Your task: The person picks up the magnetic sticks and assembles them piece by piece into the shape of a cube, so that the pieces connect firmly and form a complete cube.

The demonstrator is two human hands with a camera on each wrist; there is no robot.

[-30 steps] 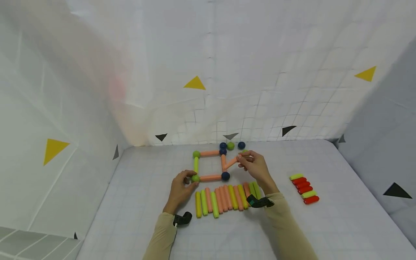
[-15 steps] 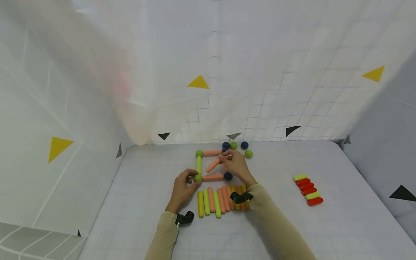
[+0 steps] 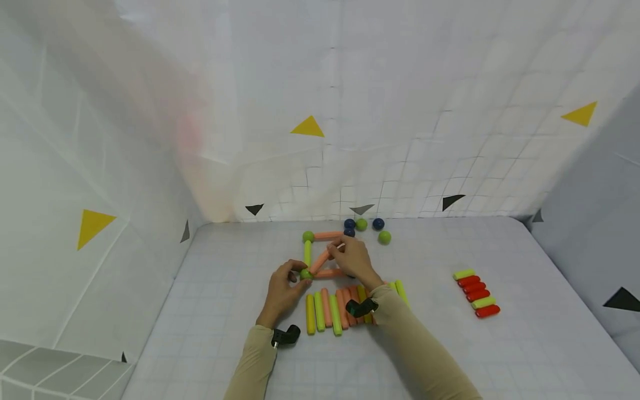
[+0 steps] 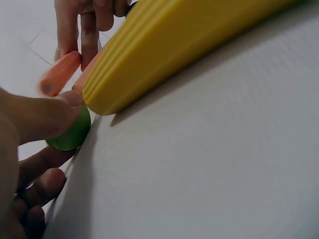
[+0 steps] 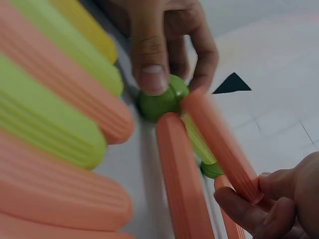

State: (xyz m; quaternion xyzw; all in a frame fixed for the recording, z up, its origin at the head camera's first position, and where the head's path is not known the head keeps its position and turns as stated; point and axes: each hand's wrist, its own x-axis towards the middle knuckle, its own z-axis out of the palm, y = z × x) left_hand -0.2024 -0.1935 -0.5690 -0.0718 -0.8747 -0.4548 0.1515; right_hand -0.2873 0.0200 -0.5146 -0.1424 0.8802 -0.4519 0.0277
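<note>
My left hand [image 3: 281,291] pinches a green ball [image 3: 306,274] at the near left corner of a flat square of sticks and balls. My right hand [image 3: 356,261] holds a salmon stick [image 3: 320,261] at one end, tilted down toward that ball. In the right wrist view this salmon stick [image 5: 222,147] has its free end right at the ball [image 5: 159,104]. The square's left side is a lime stick [image 3: 307,253], running to another green ball [image 3: 308,236]. At the far right corner sits a navy ball [image 3: 349,233]. My right hand mostly hides the near right corner and right side.
Close in front of the square lies a row of yellow, lime and salmon sticks [image 3: 337,315], partly under my right wrist. Loose balls, including a navy ball [image 3: 378,224] and a green ball [image 3: 384,238], lie behind. Short red and lime sticks [image 3: 478,295] lie to the right.
My right hand has carried the salmon stick leftward from the square's right side, across it, to the green ball. My left hand stays at that ball.
</note>
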